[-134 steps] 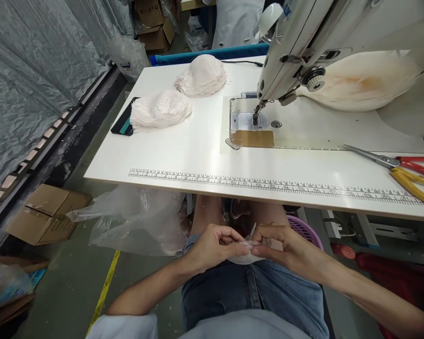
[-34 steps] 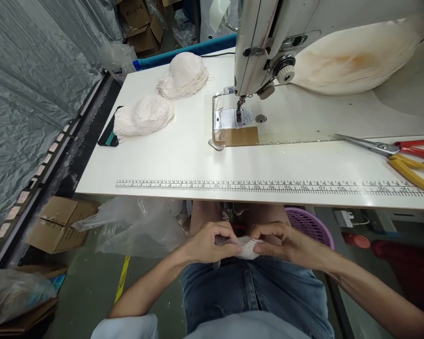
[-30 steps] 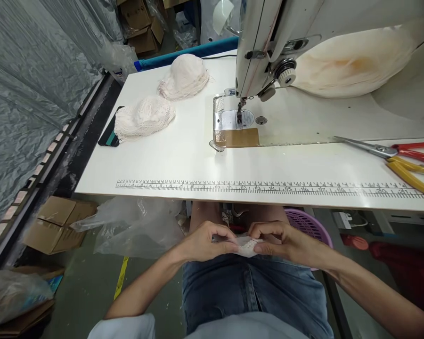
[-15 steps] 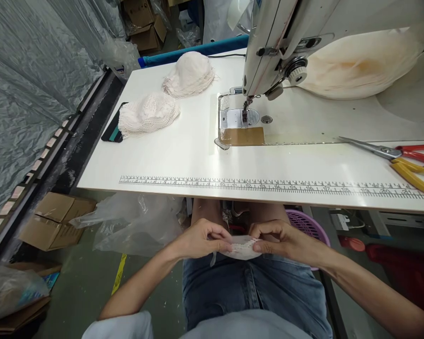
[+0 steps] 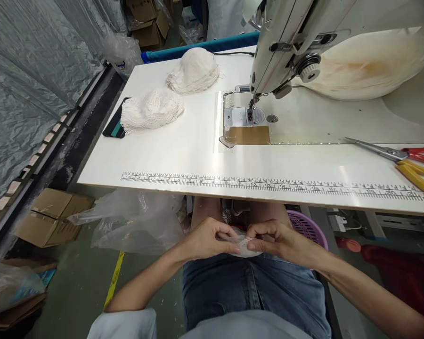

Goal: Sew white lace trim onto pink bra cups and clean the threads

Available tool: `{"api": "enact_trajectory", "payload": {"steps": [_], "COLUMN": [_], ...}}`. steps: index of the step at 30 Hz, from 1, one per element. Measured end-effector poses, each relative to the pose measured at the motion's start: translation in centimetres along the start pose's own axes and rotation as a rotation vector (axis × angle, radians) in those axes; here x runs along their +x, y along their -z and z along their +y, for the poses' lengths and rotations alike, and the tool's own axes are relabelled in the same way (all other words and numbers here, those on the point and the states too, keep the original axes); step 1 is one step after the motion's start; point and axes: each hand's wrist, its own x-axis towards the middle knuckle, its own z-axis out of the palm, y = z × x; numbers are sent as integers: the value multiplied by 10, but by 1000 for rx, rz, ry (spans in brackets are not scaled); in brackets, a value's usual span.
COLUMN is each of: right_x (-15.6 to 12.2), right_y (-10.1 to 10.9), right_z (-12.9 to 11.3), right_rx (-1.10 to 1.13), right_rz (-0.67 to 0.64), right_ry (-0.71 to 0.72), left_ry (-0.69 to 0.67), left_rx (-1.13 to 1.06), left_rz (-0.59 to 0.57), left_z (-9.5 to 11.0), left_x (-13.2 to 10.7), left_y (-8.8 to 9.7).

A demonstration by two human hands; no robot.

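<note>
Your left hand (image 5: pixel 212 241) and right hand (image 5: pixel 281 241) are both on one small white fabric piece (image 5: pixel 245 248). Piece sits between your fingertips, just over the lap of your jeans (image 5: pixel 226 287), below the front edge of the table (image 5: pixel 176 160), not on it. Left grip: thumb and fingers together, clamped on its left side. Right grip: thumb and index pinched on its upper right part, fingertips near your left ones. A textured, lace-like strip shows on the piece between the hands. Fingers cover much of it, so I can't tell for sure how many layers you've got.

On the table, left end: lace-edged cream stack (image 5: pixel 151 109) lying partly over a dark pad (image 5: pixel 113 127) with a teal stripe. Just behind it, domed cream stack (image 5: pixel 194 70), frayed threads at its edge. Sewing machine (image 5: pixel 281 52) stands to the right of both; its needle area is over the metal plate (image 5: pixel 238 117), with a brown patch (image 5: pixel 249 135) just in front. Printed ruler (image 5: pixel 268 183) runs along the front edge. Scissors (image 5: pixel 388 152) lie at the right, red and yellow handles, tips pointing left.

Under the table: purple basket (image 5: pixel 309 229) beside your right leg, clear plastic bag (image 5: pixel 137 223) to the left of your legs, cardboard box (image 5: pixel 53 216) farther left on the floor (image 5: pixel 81 278).
</note>
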Motion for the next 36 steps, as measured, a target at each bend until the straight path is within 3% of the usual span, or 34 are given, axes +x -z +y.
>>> {"api": "enact_trajectory", "payload": {"steps": [7,14,23,36], "right_x": [0,5,-1,-2], "right_y": [1,-4,8,5], "right_z": [0,4,13,15], "right_rx": [-24,26,125,68], "right_rz": [-48,90,43,83], "right_ry": [6,-54,-72,-91], "left_ry": [65,26,65,55], "left_rx": [-73,21,-87,-110], "left_rz": [-20,-50,-126,-113], "left_z": [-6,-8,-13,-17], "left_x": [4,0,-8,-10], "left_y": [-3,4,15,17]}}
